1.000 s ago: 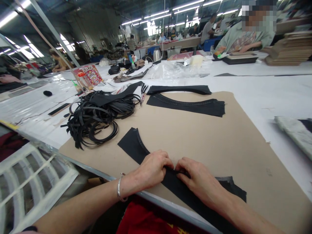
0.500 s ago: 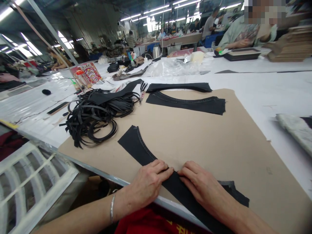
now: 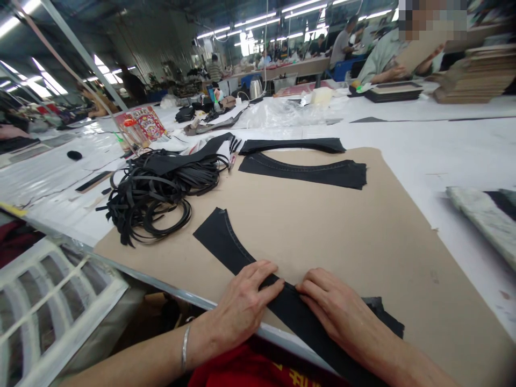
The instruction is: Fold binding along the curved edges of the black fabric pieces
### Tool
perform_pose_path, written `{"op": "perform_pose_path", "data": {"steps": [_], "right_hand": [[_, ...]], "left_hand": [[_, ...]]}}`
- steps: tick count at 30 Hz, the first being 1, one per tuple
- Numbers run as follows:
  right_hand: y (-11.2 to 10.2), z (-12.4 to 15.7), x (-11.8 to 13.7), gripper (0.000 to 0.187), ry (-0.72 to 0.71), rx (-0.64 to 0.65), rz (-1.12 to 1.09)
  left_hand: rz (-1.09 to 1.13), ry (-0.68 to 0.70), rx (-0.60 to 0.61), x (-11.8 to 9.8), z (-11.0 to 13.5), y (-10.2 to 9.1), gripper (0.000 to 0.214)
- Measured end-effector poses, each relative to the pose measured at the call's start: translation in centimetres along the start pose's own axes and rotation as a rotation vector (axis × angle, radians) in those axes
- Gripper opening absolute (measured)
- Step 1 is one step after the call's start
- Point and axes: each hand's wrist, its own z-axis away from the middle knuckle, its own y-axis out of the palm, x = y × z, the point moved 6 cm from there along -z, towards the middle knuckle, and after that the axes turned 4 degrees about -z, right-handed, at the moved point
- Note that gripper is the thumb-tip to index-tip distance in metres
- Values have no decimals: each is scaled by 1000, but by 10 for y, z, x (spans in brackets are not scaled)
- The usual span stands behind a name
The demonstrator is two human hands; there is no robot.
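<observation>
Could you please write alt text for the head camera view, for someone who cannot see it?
A person's left hand and right hand press flat on a curved black fabric piece lying on a brown cardboard sheet. A tangle of black straps lies at left, two more curved black pieces farther back, other workers beyond.

a brown cardboard sheet (image 3: 330,226) covers the white table (image 3: 435,145), and up and to the left of the hands lies a tangled heap of black straps (image 3: 157,191). straight ahead of the hands, well apart from them, two curved black fabric pieces (image 3: 306,171) lie side by side at the sheet's far edge. further off to the left stands a red printed packet (image 3: 141,124), while far ahead to the right a seated person (image 3: 403,51) works beside a stack of brown boards (image 3: 475,75).
</observation>
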Motion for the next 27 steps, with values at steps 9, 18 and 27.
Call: {"op": "perform_pose_path", "data": {"steps": [9,18,27], "right_hand": [[4,3,-1,23,-17,7,59],[12,5,-9,21,-42,8,96],[13,-1,-3,10,126,-2,43]], "left_hand": [[59,-23,23,-13,-8,5,37],[-88,-60,72,-22,12,23,49],[99,-92,-5,-1,3,-8,28]]}}
